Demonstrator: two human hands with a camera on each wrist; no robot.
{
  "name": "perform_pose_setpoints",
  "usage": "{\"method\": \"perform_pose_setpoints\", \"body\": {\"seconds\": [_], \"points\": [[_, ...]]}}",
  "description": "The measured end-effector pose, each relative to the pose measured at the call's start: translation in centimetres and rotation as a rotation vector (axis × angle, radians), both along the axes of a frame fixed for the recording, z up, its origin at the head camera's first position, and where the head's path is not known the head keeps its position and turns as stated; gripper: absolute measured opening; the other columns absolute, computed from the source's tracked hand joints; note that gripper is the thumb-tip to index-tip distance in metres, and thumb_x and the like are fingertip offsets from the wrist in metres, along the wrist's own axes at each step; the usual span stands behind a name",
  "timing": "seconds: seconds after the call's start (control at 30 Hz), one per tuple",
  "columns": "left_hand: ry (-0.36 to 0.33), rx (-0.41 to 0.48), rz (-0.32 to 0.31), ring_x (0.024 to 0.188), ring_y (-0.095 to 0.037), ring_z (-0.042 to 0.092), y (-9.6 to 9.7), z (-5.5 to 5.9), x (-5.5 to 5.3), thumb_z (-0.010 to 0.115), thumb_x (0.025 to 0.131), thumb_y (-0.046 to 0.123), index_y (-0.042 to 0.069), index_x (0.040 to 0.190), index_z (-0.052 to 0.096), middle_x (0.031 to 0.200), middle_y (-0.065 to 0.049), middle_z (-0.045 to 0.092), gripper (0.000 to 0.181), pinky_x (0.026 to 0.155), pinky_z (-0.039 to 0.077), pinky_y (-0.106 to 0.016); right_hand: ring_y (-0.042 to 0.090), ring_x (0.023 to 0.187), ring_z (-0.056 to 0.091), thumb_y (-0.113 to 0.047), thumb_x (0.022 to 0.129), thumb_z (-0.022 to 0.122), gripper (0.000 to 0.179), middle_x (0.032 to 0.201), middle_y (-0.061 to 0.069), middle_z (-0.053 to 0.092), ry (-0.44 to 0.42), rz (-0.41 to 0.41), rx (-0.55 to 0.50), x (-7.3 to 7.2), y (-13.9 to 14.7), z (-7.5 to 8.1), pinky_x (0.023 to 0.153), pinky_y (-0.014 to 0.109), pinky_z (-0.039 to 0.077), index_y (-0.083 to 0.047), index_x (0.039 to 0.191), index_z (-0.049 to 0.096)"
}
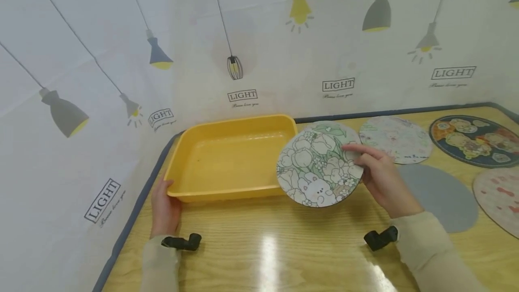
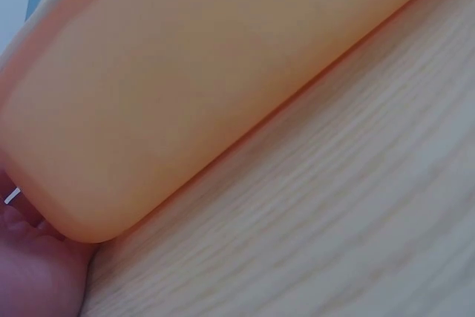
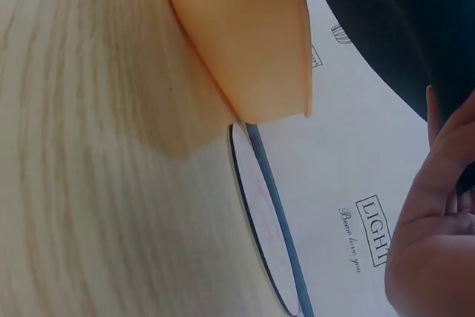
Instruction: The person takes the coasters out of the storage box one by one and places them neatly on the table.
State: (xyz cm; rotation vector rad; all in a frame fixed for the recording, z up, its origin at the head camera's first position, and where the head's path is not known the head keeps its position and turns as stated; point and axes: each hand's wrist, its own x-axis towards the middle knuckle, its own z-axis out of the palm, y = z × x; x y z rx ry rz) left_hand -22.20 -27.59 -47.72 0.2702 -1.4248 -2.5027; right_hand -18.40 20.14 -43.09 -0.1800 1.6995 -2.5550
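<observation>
My right hand (image 1: pixel 383 179) pinches the right edge of a round placemat (image 1: pixel 314 166) printed with white tulips, green leaves and a small white animal. The mat is held tilted above the table, overlapping the front right corner of a yellow plastic tray (image 1: pixel 231 157). In the right wrist view, its dark underside (image 3: pixel 401 27) shows above the right hand (image 3: pixel 438 220). My left hand (image 1: pixel 165 208) holds the tray's front left corner, its fingers at the outer wall and rim. The left wrist view shows only part of that hand (image 2: pixel 37 265) against the corner.
To the right lie several round mats: a pale floral one (image 1: pixel 395 139), a dark one with cartoon figures (image 1: pixel 474 141), a plain grey one (image 1: pixel 439 197) and a pinkish one (image 1: pixel 500 197). A white lamp-print cloth (image 1: pixel 275 57) rises behind the wooden table (image 1: pixel 243 247).
</observation>
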Motion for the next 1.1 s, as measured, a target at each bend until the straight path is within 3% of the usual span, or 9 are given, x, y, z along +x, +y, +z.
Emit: {"method": "perform_pose_setpoints", "body": {"seconds": [0.27, 0.4, 0.63, 0.87, 1.1], "points": [[-0.003, -0.025, 0.006, 0.122, -0.021, 0.034, 0.1, 0.0, 0.2, 0.034, 0.087, 0.001, 0.006, 0.137, 0.033, 0.137, -0.008, 0.033, 0.050, 0.099, 0.029, -0.032, 0.015, 0.096, 0.057, 0.002, 0.089, 0.038, 0.034, 0.126, 0.009, 0.042, -0.005, 0.000, 0.026, -0.2, 1.4, -0.7, 0.073, 0.027, 0.049, -0.003, 0.116, 0.058], [-0.004, -0.019, 0.014, 0.122, -0.021, 0.035, 0.1, 0.0, 0.2, 0.034, 0.088, 0.001, 0.005, 0.136, 0.034, 0.136, -0.008, 0.035, 0.048, 0.097, 0.030, -0.031, 0.014, 0.100, 0.055, -0.003, 0.090, 0.040, 0.034, 0.131, 0.009, 0.037, -0.057, -0.011, 0.071, -0.1, 2.4, -0.7, 0.075, 0.026, 0.048, -0.003, 0.120, 0.055], [0.009, 0.013, 0.020, 0.123, -0.023, 0.032, 0.2, 0.0, 0.1, 0.033, 0.087, -0.002, 0.002, 0.135, 0.035, 0.136, -0.010, 0.034, 0.048, 0.100, 0.026, -0.035, 0.014, 0.093, 0.057, -0.007, 0.090, 0.044, 0.034, 0.126, 0.007, 0.044, -0.088, -0.020, 0.250, 0.0, 3.3, -0.6, 0.073, 0.027, 0.048, -0.003, 0.122, 0.053], [0.016, 0.002, -0.001, 0.124, -0.024, 0.031, 0.1, 0.1, 0.1, 0.034, 0.087, -0.001, 0.003, 0.135, 0.034, 0.137, -0.010, 0.034, 0.048, 0.100, 0.025, -0.036, 0.016, 0.083, 0.058, -0.012, 0.091, 0.041, 0.034, 0.129, 0.004, 0.041, -0.087, 0.043, 0.485, 0.0, 4.0, -1.0, 0.067, 0.033, 0.049, -0.007, 0.123, 0.053], [0.027, 0.003, -0.015, 0.124, -0.025, 0.030, 0.1, 0.1, 0.2, 0.033, 0.088, 0.000, 0.004, 0.135, 0.035, 0.137, -0.010, 0.033, 0.047, 0.100, 0.025, -0.037, 0.026, 0.095, 0.057, -0.033, 0.087, 0.055, 0.042, 0.131, 0.007, 0.039, -0.084, 0.108, 0.625, -0.3, 4.4, -1.4, 0.076, 0.037, 0.047, -0.015, 0.125, 0.051]]}}
